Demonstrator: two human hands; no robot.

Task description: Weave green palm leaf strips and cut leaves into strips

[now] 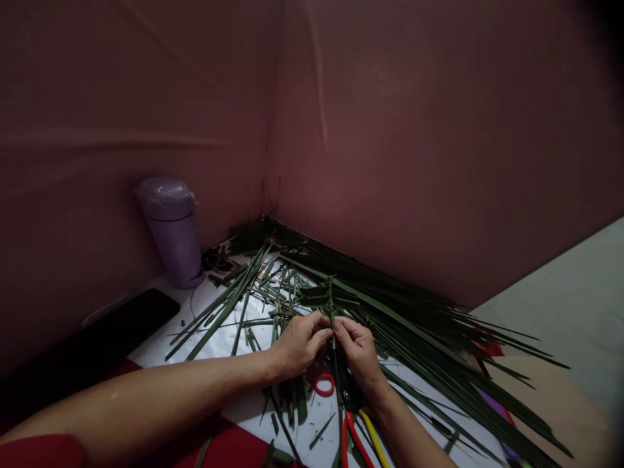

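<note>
A small woven piece of green leaf strips (330, 296) stands between my two hands, its side strips sticking out left and right. My left hand (303, 341) pinches its stem from the left, thumb against forefinger. From the right, my right hand (358, 348) pinches the same stem, fingertips almost touching the left ones. Scissors with a red handle loop (323, 383) lie just below the hands, partly hidden. Beside them, under my right wrist, are pliers with red and yellow handles (363, 435). Cut leaf strips (295, 400) lie around and beneath the hands.
A purple lidded tumbler (173, 237) stands at the back left, near a dark flat object (141, 315). Long green leaves (414, 318) spread along the right side of the white surface (219, 335). Pinkish-brown walls (390, 130) meet in a corner behind.
</note>
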